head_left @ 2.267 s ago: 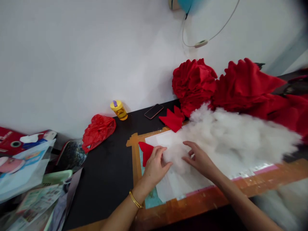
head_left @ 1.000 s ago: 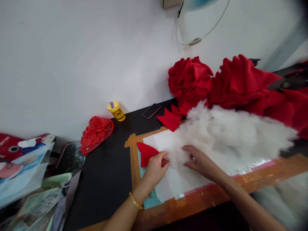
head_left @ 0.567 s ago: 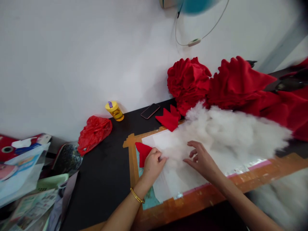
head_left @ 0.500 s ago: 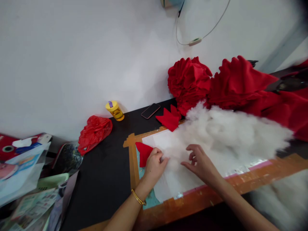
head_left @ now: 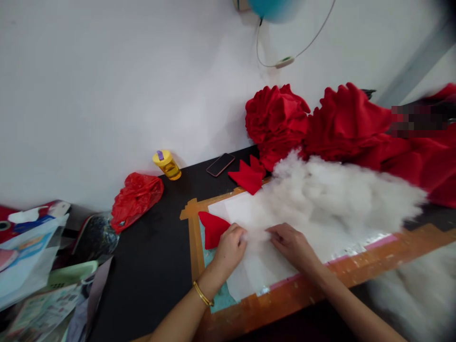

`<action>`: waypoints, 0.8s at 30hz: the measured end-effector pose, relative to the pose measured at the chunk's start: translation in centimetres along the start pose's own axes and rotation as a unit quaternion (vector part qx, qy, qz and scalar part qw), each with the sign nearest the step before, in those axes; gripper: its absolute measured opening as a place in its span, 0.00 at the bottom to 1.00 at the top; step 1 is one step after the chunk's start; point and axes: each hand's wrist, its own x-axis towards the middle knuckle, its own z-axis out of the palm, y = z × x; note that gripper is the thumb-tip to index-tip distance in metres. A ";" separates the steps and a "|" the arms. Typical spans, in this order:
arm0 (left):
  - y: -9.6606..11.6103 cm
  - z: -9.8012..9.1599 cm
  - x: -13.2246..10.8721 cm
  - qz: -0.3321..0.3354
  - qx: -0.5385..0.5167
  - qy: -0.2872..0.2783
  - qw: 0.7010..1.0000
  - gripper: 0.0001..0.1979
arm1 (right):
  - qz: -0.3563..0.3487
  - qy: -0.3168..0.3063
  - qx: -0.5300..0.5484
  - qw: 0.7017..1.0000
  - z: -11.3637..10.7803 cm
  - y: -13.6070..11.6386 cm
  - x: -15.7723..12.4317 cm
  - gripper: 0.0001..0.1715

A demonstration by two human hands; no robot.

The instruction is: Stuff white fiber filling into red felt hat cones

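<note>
A small red fabric piece (head_left: 213,228) lies on the taped white work surface (head_left: 249,275), and my left hand (head_left: 230,249) is closed on its right end. My right hand (head_left: 290,244) sits just to the right, its fingers curled and pinching a tuft of the white stuffing fibre (head_left: 331,194). The tuft stretches between both hands. The big fluffy pile of fibre spreads from my hands toward the right across the work surface.
Heaps of red fabric pieces (head_left: 281,121) lie at the back right, with a few flat ones (head_left: 247,176) before them. A phone (head_left: 220,164), a yellow jar (head_left: 166,165) and a red plastic bag (head_left: 137,194) rest on the black table. Papers and packaging (head_left: 32,266) crowd the left.
My right hand has closed from spread fingers and drawn in toward my left hand with a tuft of fibre. The left hand has stayed on the red piece.
</note>
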 end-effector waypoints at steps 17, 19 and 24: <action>-1.0 -0.3 -2.6 0.021 -0.080 0.058 0.995 0.11 | 0.052 -0.031 -0.025 0.998 1.7 -1.1 -0.8 0.11; -0.6 -0.3 -2.6 0.017 -0.083 0.042 0.995 0.11 | 0.055 -0.034 -0.015 0.998 1.7 -0.7 -0.7 0.16; 0.6 0.7 -1.8 0.010 -0.059 -0.009 0.998 0.27 | 0.065 -0.052 0.058 0.995 1.5 -0.5 -0.4 0.26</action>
